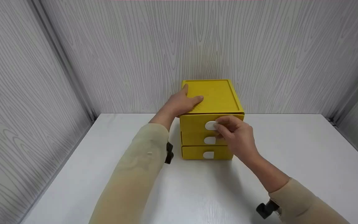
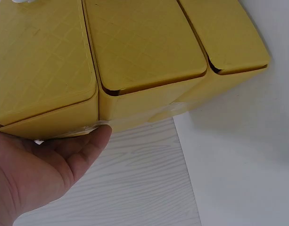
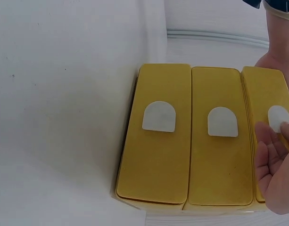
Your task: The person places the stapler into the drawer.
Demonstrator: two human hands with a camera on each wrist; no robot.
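A yellow three-drawer box point(image 1: 216, 96) stands on the white table point(image 1: 291, 155) against the back wall. Each drawer front has a white tab handle. My left hand point(image 1: 182, 104) rests on the box's top left edge, thumb laid flat on the lid and fingers straight along the side; the left wrist view shows its palm point(image 2: 36, 174) against the box point(image 2: 144, 42). My right hand point(image 1: 235, 137) is at the front, its curled fingertips pinching the top drawer's handle point(image 1: 210, 125). In the right wrist view those fingers point(image 3: 276, 174) touch that handle point(image 3: 277, 117). All three drawers look closed.
Grey wood-grain walls point(image 1: 135, 56) enclose the table on the left, back and right. The middle handle point(image 1: 209, 140) and bottom handle point(image 1: 208, 155) are uncovered. Bare table surface lies on both sides of the box and in front of it.
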